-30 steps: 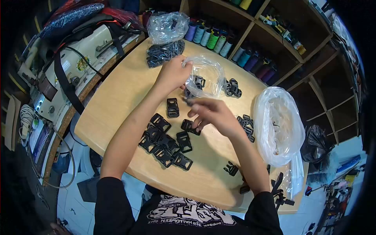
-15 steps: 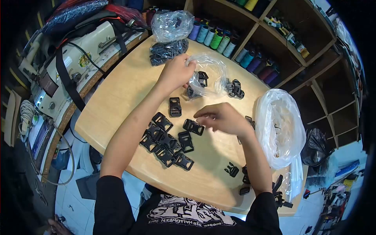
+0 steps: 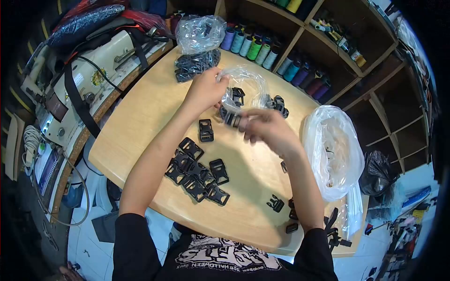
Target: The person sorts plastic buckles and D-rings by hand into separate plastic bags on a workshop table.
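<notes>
My left hand [image 3: 206, 91] pinches the rim of a clear plastic bag [image 3: 251, 77], which has black buckles in and behind it. At the bag's lower edge, my right hand [image 3: 269, 131] is closed on a black buckle [image 3: 233, 120], slightly blurred. One buckle [image 3: 206, 130] lies alone below my left hand. Nearer my body, a pile of black buckles [image 3: 192, 171] rests on the wooden table [image 3: 136, 112]. More buckle parts [image 3: 275, 203] lie beside my right forearm.
A filled clear bag [image 3: 199, 35] and bagged black parts [image 3: 197, 64] sit at the far edge. Thread spools [image 3: 255, 48] line the shelf behind. To the right is a large whitish bag [image 3: 333, 154]; a sewing machine [image 3: 101, 70] stands left.
My right hand has picked up the buckle lying above the pile and moved it up and left to the clear bag. My left hand still holds the bag.
</notes>
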`<action>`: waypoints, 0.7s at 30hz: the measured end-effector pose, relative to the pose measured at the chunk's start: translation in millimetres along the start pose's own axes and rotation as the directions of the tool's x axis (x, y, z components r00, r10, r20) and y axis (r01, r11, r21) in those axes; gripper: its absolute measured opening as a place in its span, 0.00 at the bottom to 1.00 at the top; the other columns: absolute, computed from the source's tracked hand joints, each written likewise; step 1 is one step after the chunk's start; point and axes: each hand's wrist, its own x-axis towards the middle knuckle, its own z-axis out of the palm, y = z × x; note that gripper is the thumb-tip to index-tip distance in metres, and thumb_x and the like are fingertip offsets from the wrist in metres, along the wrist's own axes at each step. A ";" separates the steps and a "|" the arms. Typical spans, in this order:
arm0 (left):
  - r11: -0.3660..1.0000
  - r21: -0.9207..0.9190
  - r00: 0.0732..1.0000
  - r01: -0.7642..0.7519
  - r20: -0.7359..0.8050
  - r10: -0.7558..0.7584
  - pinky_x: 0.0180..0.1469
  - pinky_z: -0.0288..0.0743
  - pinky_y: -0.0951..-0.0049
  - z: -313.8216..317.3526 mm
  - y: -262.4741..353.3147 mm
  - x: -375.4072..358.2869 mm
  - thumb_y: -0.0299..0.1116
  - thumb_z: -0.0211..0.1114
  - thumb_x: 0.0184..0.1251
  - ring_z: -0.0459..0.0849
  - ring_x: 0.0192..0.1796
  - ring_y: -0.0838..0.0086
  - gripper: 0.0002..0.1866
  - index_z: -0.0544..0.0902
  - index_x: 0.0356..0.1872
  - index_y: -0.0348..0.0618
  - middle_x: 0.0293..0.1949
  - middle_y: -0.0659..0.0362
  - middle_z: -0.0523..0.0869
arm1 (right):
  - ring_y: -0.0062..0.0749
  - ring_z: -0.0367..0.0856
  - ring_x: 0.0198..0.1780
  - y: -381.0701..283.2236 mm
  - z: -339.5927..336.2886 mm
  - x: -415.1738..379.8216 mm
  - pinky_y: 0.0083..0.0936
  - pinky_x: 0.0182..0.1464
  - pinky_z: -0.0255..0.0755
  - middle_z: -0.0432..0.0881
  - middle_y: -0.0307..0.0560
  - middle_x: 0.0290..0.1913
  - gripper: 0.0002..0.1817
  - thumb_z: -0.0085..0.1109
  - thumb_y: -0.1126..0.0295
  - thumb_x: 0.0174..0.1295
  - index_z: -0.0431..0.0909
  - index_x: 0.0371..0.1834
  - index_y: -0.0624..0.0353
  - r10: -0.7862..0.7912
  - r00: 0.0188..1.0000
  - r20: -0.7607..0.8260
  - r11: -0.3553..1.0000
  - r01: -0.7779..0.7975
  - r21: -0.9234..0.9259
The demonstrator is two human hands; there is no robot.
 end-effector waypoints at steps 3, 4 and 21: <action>1.000 -0.001 1.000 -0.001 -0.008 0.001 0.20 0.78 0.71 -0.1 0.1 -2.8 0.41 0.59 0.70 0.84 0.18 0.70 0.21 0.78 0.51 0.32 0.23 0.52 0.84 | 0.30 0.86 0.33 -9.4 -5.4 14.9 0.21 0.32 0.79 0.84 0.53 0.37 0.29 0.65 0.68 0.62 0.69 0.60 0.77 -0.092 0.949 -0.301 0.985 0.131 0.110; 1.000 -0.005 1.000 -0.013 -0.009 0.013 0.20 0.78 0.71 -1.0 0.9 -1.5 0.41 0.59 0.70 0.84 0.18 0.70 0.21 0.78 0.52 0.32 0.23 0.52 0.84 | 0.31 0.86 0.30 -13.3 1.5 10.9 0.22 0.29 0.80 0.84 0.55 0.34 0.29 0.65 0.70 0.62 0.67 0.61 0.78 -0.111 0.931 -0.347 0.987 0.143 0.067; 1.000 0.003 1.000 0.028 -0.008 -0.028 0.19 0.78 0.73 1.9 0.0 -0.7 0.40 0.59 0.70 0.84 0.18 0.72 0.20 0.78 0.53 0.33 0.21 0.54 0.83 | 0.54 0.84 0.39 46.5 85.3 34.3 0.44 0.43 0.79 0.81 0.60 0.39 0.28 0.68 0.53 0.54 0.76 0.44 0.69 -0.341 0.935 -0.092 0.403 0.057 -0.913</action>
